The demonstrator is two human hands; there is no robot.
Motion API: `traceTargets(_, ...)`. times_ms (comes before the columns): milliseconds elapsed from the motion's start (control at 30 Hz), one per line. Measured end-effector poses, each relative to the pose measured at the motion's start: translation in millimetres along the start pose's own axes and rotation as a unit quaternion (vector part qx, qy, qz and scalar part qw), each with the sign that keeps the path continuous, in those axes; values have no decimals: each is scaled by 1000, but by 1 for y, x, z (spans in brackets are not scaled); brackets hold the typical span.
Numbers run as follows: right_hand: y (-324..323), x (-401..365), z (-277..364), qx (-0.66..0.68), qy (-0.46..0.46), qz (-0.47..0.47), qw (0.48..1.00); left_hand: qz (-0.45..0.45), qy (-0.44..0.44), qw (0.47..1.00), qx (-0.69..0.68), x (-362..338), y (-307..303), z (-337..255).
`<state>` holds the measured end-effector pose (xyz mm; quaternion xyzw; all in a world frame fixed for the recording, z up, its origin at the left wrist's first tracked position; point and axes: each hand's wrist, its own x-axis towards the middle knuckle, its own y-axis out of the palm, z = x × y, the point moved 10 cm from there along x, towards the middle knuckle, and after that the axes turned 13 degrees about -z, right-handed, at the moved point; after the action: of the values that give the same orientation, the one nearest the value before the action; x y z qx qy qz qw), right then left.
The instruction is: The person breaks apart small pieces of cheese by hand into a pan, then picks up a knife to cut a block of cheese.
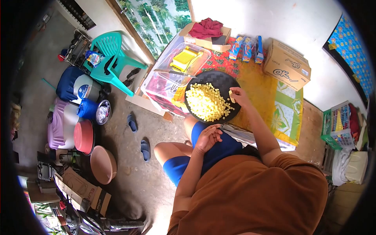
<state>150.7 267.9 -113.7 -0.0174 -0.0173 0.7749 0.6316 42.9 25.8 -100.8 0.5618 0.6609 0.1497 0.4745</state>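
A round black tray [213, 75] on the table holds a heap of small pale yellow cubes [207, 102] that look like diced potato. At the tray's right rim, my right hand [239, 96] is closed on a pale yellow strip [232, 96]. My left hand [209, 139] is over my lap, just off the table edge, fingers loosely bent and apart, with nothing visible in it. A knife [174, 73] lies across the rim of a clear plastic bin [156, 84] left of the tray. A yellow slicer-like grid [186, 58] rests in that bin.
Behind the tray are an open cardboard box [219, 47] with dark red cloth, several blue packets [246, 49] and a closed carton [288, 64]. A green chair [113, 64] stands left of the table. Basins [103, 164] and slippers [145, 150] are on the floor.
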Motion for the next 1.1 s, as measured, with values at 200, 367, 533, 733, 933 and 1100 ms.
traceTargets(200, 7, -3, 0, -118, 27, 3, 993, -2, 0, 1000, -12, 4, -1, 1)
traceTargets(367, 26, -5, 20, -17, 83, 3, 996, -11, 3, 1000, -9, 2, -6, 0)
traceTargets(533, 36, -16, 30, 182, 205, 44, 961, -17, 8, 1000, -13, -1, -12, -3)
traceTargets(733, 50, -41, 54, 232, 239, 99, 938, -24, 3, 1000, -2, -1, -11, -3)
traceTargets(933, 58, -57, 100, 233, 210, 127, 941, -81, 75, 990, 92, -4, -2, -32)
traceTargets(1100, 72, -75, 140, 231, 160, 178, 943, -144, 261, 937, 182, -19, 51, -114)
